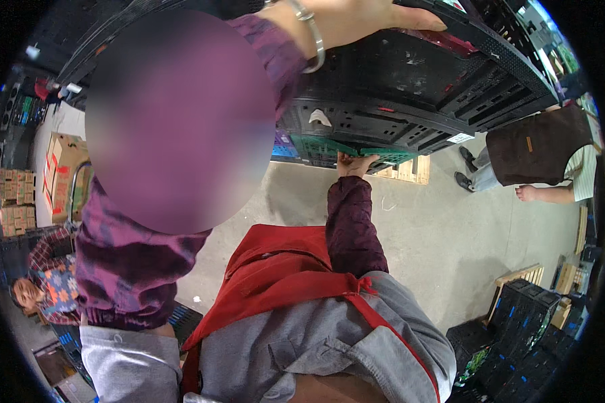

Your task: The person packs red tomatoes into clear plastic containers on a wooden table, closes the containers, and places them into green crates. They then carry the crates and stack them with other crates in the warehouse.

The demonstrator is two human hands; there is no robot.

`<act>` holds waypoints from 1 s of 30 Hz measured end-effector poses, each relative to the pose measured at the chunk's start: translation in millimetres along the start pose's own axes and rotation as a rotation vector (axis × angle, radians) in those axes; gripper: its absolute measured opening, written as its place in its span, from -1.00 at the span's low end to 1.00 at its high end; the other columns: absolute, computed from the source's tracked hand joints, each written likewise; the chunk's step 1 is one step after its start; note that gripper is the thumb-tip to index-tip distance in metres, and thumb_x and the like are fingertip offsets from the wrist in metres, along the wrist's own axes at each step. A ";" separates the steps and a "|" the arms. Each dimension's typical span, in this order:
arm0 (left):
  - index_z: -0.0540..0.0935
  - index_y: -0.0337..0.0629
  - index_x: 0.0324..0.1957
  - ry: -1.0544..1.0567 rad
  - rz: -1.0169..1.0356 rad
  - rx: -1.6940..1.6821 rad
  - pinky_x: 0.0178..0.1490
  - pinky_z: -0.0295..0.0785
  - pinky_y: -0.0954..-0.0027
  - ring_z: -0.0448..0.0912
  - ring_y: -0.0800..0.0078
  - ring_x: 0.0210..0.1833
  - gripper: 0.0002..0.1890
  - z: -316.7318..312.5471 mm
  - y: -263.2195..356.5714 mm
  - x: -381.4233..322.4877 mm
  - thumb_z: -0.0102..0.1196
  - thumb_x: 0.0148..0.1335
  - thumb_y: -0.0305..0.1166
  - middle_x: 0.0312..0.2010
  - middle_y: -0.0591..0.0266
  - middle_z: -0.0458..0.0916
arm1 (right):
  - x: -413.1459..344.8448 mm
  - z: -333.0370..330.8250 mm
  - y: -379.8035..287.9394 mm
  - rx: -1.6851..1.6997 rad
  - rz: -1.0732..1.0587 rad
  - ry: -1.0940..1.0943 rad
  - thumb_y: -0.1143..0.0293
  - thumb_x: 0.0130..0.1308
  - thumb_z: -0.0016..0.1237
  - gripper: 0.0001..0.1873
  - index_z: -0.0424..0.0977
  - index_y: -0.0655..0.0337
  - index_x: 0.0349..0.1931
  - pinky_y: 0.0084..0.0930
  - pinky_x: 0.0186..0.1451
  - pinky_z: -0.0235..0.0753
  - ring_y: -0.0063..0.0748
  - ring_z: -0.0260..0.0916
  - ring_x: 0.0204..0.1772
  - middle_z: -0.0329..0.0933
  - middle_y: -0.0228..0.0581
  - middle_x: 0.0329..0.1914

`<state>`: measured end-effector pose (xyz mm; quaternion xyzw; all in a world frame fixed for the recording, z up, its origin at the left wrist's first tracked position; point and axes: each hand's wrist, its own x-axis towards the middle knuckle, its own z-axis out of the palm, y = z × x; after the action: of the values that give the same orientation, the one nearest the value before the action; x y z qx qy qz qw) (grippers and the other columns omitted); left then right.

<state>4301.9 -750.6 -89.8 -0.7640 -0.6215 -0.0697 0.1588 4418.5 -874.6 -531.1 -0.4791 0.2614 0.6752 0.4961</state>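
Note:
A stack of black plastic crates (373, 75) rises right in front of me. My left hand (358, 20), with a metal bangle at the wrist, lies over the upper part of the stack, its thumb stretched along a crate; its other fingers are cut off or hidden. Lower down, a green plastic crate (322, 145) sits under the black ones. My right hand (355, 163) grips that crate's edge, its fingertips partly hidden. Beside the green one shows a blue-purple crate (284, 143). Purple sleeve covers (350, 216) are on both my arms.
A wooden pallet (413, 170) shows beneath the stack. At right stands a person in a dark apron (539, 146). Another person (60, 282) is at left, near a cardboard box (63, 176). More black crates (519, 312) are stacked at lower right. A round blur hides the upper left.

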 end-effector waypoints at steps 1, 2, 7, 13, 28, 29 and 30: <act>0.60 -0.22 -0.62 0.148 0.054 -0.009 -0.56 0.43 0.30 0.55 0.25 -0.67 -0.35 3.0 -1.2 1.2 0.02 0.11 0.26 -0.72 0.12 0.55 | 2.4 1.1 -2.8 -0.003 0.014 0.010 -0.49 0.18 -0.42 -0.14 0.32 0.11 0.12 -0.30 -0.01 0.34 -0.30 0.21 -0.34 0.39 -0.28 -0.31; 0.59 -0.22 -0.65 0.234 0.110 0.038 -0.61 0.41 0.33 0.52 0.27 -0.72 -0.36 6.0 -2.5 2.2 0.04 0.10 0.25 -0.76 0.14 0.52 | 5.1 1.6 -3.5 -0.023 0.018 -0.043 -0.49 0.19 -0.42 -0.18 0.32 0.14 0.01 -0.30 -0.05 0.31 -0.31 0.16 -0.36 0.32 -0.29 -0.36; 0.58 -0.22 -0.68 0.150 0.090 0.010 -0.61 0.41 0.33 0.52 0.27 -0.73 -0.35 10.1 -4.2 -1.5 0.05 0.07 0.27 -0.78 0.17 0.50 | 17.2 3.1 2.1 0.010 0.042 0.077 -0.43 0.26 -0.50 -0.32 0.28 0.06 -0.44 -0.44 -0.18 0.23 -0.40 0.03 -0.45 0.19 -0.41 -0.52; 0.56 -0.20 -0.70 0.238 0.049 -0.021 -0.58 0.41 0.31 0.52 0.25 -0.71 -0.35 11.8 4.8 -6.5 0.07 0.03 0.28 -0.77 0.16 0.49 | 29.6 -8.5 10.0 -0.072 -0.006 0.071 -0.46 0.24 -0.55 -0.21 0.34 0.10 -0.02 -0.32 -0.03 0.33 -0.31 0.15 -0.36 0.24 -0.37 -0.42; 0.57 -0.18 -0.66 0.259 0.032 -0.099 -0.55 0.43 0.28 0.54 0.24 -0.64 -0.39 11.6 3.6 -20.3 0.08 0.04 0.25 -0.72 0.13 0.53 | -62.5 12.7 6.1 -0.560 -0.186 -0.378 0.27 0.40 -0.18 -0.74 0.32 0.34 -0.31 -0.31 -0.22 0.58 -0.21 0.51 -0.32 0.48 -0.10 -0.37; 0.57 -0.18 -0.66 0.258 0.029 -0.109 -0.55 0.43 0.28 0.54 0.24 -0.64 -0.39 8.7 5.0 -20.5 0.09 0.03 0.25 -0.72 0.13 0.52 | -65.2 26.5 6.8 -0.442 -0.274 -0.503 0.28 0.40 -0.17 -0.75 0.32 0.34 -0.31 -0.30 -0.22 0.58 -0.21 0.50 -0.34 0.48 -0.10 -0.37; 0.57 -0.19 -0.65 0.255 0.018 -0.094 -0.54 0.43 0.29 0.54 0.25 -0.64 -0.39 2.5 2.9 -22.5 0.09 0.03 0.25 -0.72 0.13 0.52 | -67.2 39.8 10.6 -0.506 -0.336 -0.478 0.37 0.36 -0.15 -0.83 0.32 0.29 -0.36 -0.30 -0.31 0.57 -0.26 0.49 -0.38 0.45 -0.15 -0.44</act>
<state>4299.6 -771.1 -99.5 -0.7612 -0.5854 -0.1937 0.2009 4396.5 -873.7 -455.4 -0.4515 -0.1187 0.7205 0.5128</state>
